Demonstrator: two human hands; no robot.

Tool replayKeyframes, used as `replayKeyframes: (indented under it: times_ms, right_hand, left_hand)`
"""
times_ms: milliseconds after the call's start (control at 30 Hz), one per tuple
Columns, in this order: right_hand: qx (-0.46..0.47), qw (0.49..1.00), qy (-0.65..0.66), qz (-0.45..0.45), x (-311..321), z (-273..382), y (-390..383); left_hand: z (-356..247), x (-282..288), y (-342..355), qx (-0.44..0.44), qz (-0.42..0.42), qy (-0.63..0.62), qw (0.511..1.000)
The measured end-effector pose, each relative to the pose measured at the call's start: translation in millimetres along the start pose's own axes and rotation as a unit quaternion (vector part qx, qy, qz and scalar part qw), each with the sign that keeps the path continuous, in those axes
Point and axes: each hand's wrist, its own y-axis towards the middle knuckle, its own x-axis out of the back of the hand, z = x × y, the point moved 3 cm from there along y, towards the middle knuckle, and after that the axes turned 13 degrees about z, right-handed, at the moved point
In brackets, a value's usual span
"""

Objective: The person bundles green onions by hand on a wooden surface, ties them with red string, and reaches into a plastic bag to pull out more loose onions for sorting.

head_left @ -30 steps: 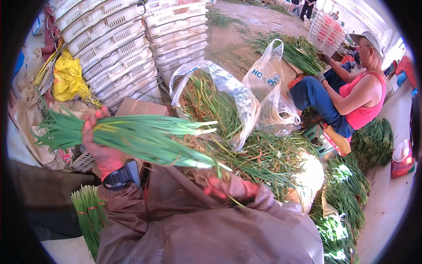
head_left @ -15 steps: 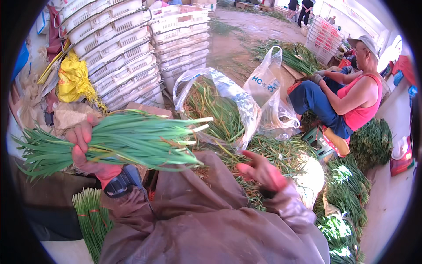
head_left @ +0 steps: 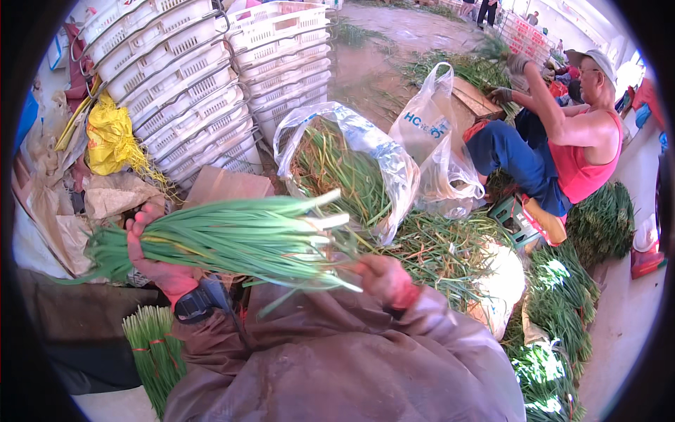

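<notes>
My left hand (head_left: 146, 250) is closed round a bunch of long green leafy stalks (head_left: 204, 232), held sideways with the pale ends to the right. My right hand (head_left: 380, 278) is closed and blurred at those pale ends; what its fingers grip is too smeared to make out. Just beyond is an open clear plastic bag (head_left: 397, 211) of loose green and dried leaves, beside another clear bag (head_left: 450, 183). A heap of loose trimmings (head_left: 450, 253) lies right of my right hand, and tied bunches (head_left: 151, 359) stand at lower left, beside my brown apron (head_left: 344, 373).
White crate stacks (head_left: 162, 84) stand at back left near a yellow sack (head_left: 109, 133). A person (head_left: 583, 151) in a pink top sits at right, handling greens. Piled green bunches (head_left: 552, 316) line the right; more people (head_left: 485, 14) stand at the back.
The bunch in my left hand has dipped and shifted rightward since a moment ago. My right hand moved from spread fingers to closed at the bunch's ends. The seated person has raised an arm with greens.
</notes>
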Motion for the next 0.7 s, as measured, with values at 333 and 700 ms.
replayKeyframes:
  times_ms: [333,700]
  right_hand:
    - [-0.005,0.987,0.139,0.074,27,-108,-25]
    - [-0.039,0.851,0.518,0.072,9,-3,41]
  left_hand:
    - [9,-7,13,0.051,0.047,-0.108,0.992]
    - [42,-14,9,0.062,0.047,-0.058,0.995]
